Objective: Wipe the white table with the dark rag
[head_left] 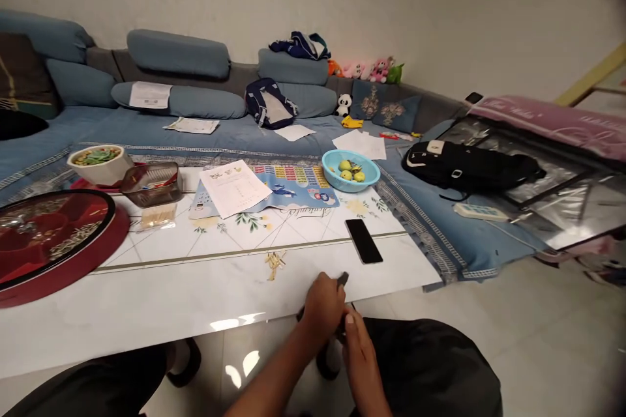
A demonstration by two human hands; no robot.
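Low over the table's front edge, my left hand is closed around a small dark object. One end of it sticks out past the fist; the rest is hidden, so I cannot make out its kind. My right hand is against the underside of the left, its fingers drawn together near the object's lower part. Beyond the hands, a little heap of thin tan pieces lies on the white tabletop. To the right of the heap rests a black smartphone, screen up.
On the table are a red divided snack tray, a brown plastic basket, a potted succulent, a packet of thin sticks, a printed sheet and a blue fruit bowl. Behind stands a blue sofa.
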